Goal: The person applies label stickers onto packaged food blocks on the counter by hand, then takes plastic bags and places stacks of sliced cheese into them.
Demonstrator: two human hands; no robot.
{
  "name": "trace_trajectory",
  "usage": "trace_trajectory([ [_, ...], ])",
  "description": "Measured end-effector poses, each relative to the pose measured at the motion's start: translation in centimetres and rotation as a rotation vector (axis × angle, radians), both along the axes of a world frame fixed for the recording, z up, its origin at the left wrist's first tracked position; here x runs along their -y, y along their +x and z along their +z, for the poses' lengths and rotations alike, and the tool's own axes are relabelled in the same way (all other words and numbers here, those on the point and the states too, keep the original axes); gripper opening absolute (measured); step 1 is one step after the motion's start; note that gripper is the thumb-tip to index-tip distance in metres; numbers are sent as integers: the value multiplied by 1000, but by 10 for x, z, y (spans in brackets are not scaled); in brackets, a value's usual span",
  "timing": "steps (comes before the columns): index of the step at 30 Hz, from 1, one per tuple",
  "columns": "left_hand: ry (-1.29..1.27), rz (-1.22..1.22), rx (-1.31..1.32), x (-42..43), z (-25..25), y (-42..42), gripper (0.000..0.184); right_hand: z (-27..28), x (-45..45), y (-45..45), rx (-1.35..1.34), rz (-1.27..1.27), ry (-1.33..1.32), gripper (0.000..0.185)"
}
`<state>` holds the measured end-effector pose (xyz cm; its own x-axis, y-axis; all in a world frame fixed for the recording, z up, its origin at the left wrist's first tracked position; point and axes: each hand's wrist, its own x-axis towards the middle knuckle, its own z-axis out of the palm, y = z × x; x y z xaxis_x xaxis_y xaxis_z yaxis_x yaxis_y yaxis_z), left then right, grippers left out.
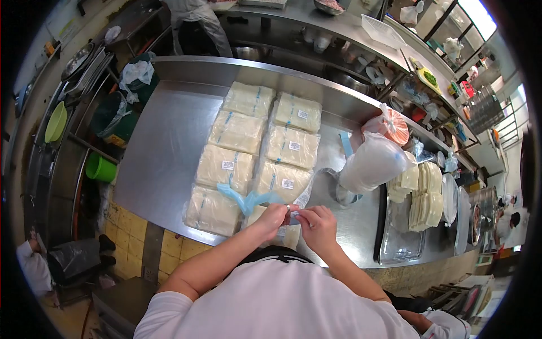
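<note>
My left hand (pixel 273 219) is closed on a light-blue strip (pixel 248 200), whose loose, twisted length lies over the packs to the left. Close beside it, my right hand (pixel 318 226) pinches a small pale-blue piece (pixel 293 217) between the two hands; it looks like the strip's end, but fingers partly cover it. Underneath, clear plastic packs of pale, flat sheets (pixel 227 166) lie in two columns on the steel table (pixel 161 152). Several packs carry a white printed label (pixel 294 146). The pack nearest my body is partly hidden by my hands and forearms.
At right stand a bulging white plastic bag (pixel 375 164), a bag of orange contents (pixel 389 127) and stacked pale sheets (pixel 427 195) by a clear tray (pixel 401 248). A raised steel rim (pixel 248 66) edges the far side. Other people are around the room.
</note>
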<state>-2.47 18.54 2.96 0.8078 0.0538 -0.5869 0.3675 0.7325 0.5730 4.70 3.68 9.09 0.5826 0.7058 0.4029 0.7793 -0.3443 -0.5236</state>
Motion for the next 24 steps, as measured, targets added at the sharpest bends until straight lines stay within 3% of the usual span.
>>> trace_trajectory([
  [6, -23, 8, -70, 1, -6, 3, 19, -5, -2, 3, -46, 4, -4, 12],
  [12, -52, -31, -2, -6, 3, 6, 18, 3, -6, 4, -263, -102, -25, 12],
  [24, -114, -20, -115, 3, 3, 7, 15, 7, 5, 4, 10, -11, 19, 14],
])
